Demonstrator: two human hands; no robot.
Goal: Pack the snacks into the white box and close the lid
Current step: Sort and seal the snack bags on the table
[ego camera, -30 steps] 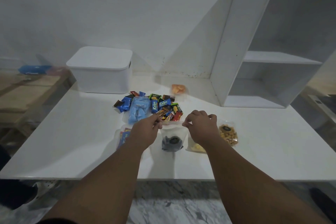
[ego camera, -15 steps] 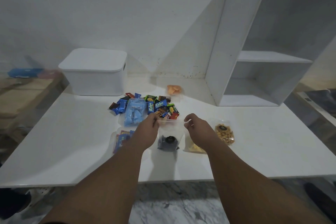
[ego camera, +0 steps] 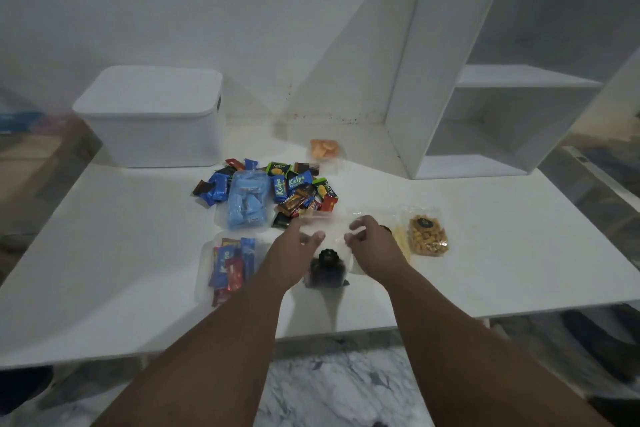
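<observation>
The white box (ego camera: 152, 128) stands at the table's back left with its lid on. In front of it lies a pile of small wrapped snacks (ego camera: 298, 189) and a blue bag (ego camera: 247, 201). Just behind the table's front edge, my left hand (ego camera: 294, 253) and my right hand (ego camera: 372, 243) hold a clear bag of dark snacks (ego camera: 325, 270) by its upper part. The right fingers pinch its right side. The left fingers are blurred at its top left corner.
A clear bag of red and blue bars (ego camera: 230, 263) lies left of my hands. Bags of yellow chips (ego camera: 403, 243) and nuts (ego camera: 427, 236) lie to the right. An orange snack bag (ego camera: 323, 149) sits further back. A white shelf unit (ego camera: 485, 114) stands at the back right.
Both hands stayed on the clear bag of dark snacks. The left hand's fingers have spread a little. The camera has swung slightly right.
</observation>
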